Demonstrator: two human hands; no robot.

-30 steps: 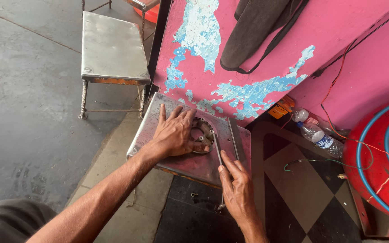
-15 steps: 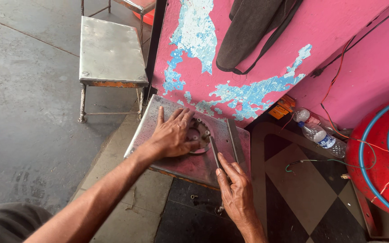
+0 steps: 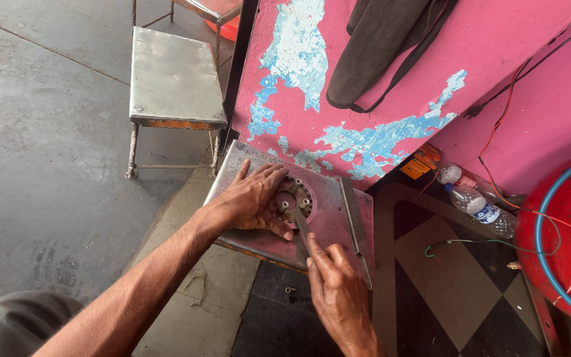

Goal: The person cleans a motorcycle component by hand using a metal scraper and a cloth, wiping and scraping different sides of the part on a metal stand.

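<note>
Left hand [image 3: 254,198] is flat on the metal plate [image 3: 335,215], fingers spread and pressing down, thumb stretched along the near side of the round disc [image 3: 294,196]. That disc sits in the middle of the plate, a ring with small studs standing up around its hole, and the fingers cover its left edge. Right hand [image 3: 338,294] comes in from below, fingers closed around a thin flat rod [image 3: 301,226], index finger laid along it. The rod's far tip touches the disc's near rim, just beside the left thumb. Whether the tip is under the rim or on top, I can't tell from here.

The plate lies tilted on the floor with its far edge against the pink wall [image 3: 398,73], where the paint has peeled to blue in big patches. A second flat metal bar [image 3: 353,221] rests along the plate's right side, apart from the rod. A dark cloth [image 3: 381,46] with a strap hangs on the wall above.

Off to the left, a steel stool [image 3: 174,73] stands on the grey concrete, well apart from the hands. To the right, two plastic bottles [image 3: 474,195] lie at the foot of the wall on the checkered tiles, with red and green wires trailing past them toward a red drum [image 3: 556,244] wrapped in blue hose. A small bolt [image 3: 289,289] lies on the dark tile just left of the right wrist.
</note>
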